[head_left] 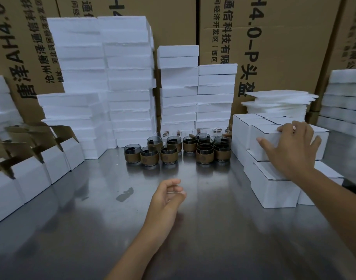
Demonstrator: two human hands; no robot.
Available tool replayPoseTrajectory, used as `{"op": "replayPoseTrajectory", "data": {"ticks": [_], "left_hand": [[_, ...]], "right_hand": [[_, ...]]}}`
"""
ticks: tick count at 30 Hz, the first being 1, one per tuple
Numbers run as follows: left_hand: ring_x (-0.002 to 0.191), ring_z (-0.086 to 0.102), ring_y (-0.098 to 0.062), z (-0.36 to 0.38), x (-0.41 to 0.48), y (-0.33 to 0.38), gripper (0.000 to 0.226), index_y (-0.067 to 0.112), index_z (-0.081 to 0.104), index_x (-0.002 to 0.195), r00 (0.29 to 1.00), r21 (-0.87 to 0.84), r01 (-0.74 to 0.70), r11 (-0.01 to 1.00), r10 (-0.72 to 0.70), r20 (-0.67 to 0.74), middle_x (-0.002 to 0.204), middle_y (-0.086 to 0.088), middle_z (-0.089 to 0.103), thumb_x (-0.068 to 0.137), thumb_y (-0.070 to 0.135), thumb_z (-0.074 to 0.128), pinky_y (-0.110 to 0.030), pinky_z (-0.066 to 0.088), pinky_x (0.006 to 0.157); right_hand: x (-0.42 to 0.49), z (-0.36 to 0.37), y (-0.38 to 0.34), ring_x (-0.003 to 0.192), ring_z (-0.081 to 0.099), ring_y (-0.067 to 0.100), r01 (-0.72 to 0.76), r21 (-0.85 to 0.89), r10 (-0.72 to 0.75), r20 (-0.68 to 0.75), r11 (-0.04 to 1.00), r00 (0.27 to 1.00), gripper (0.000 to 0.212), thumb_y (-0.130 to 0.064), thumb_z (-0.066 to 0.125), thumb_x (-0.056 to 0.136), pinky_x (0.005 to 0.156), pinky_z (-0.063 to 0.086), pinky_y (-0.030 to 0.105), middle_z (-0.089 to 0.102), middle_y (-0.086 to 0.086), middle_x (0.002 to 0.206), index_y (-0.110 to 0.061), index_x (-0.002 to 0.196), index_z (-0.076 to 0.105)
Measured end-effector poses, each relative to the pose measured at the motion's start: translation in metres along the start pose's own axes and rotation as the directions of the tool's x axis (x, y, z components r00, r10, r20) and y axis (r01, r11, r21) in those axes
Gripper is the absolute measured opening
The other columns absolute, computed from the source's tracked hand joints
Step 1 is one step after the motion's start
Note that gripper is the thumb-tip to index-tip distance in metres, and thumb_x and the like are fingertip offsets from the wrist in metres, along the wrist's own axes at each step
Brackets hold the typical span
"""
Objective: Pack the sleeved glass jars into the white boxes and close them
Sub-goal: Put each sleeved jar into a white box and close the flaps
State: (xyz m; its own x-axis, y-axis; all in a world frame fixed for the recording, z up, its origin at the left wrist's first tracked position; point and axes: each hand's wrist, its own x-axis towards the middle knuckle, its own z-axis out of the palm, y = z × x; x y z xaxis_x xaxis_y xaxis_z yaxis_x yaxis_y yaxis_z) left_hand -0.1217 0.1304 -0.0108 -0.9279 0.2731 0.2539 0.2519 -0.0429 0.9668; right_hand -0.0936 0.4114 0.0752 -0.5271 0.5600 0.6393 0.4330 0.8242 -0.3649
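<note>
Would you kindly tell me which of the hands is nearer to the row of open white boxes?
Left. The left hand hovers over the table, right of the open white boxes and apart from them; the right hand rests on a closed white box at the far right.

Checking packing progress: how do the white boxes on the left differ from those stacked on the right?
The left boxes stand open, flaps up, in a single row; the right boxes are closed and stacked. The right hand rests on the right boxes; no hand touches the left boxes. Both sets are white.
</note>
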Motion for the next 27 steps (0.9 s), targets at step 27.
{"op": "replayPoseTrajectory", "data": {"ticks": [27], "left_hand": [[0.080, 0.058, -0.014, -0.048, -0.033, 0.017, 0.026, 0.029, 0.058, 0.083, 0.986, 0.170, -0.080, 0.982, 0.103, -0.131, 0.082, 0.003, 0.060, 0.090, 0.004, 0.055, -0.009, 0.043, 0.067]], "right_hand": [[-0.163, -0.008, -0.062, 0.073, 0.055, 0.018, 0.256, 0.491, -0.473, 0.390, 0.833, 0.790, 0.013, -0.009, 0.062, 0.086, 0.065, 0.037, 0.024, 0.062, 0.003, 0.074, -0.011, 0.074, 0.060]]}}
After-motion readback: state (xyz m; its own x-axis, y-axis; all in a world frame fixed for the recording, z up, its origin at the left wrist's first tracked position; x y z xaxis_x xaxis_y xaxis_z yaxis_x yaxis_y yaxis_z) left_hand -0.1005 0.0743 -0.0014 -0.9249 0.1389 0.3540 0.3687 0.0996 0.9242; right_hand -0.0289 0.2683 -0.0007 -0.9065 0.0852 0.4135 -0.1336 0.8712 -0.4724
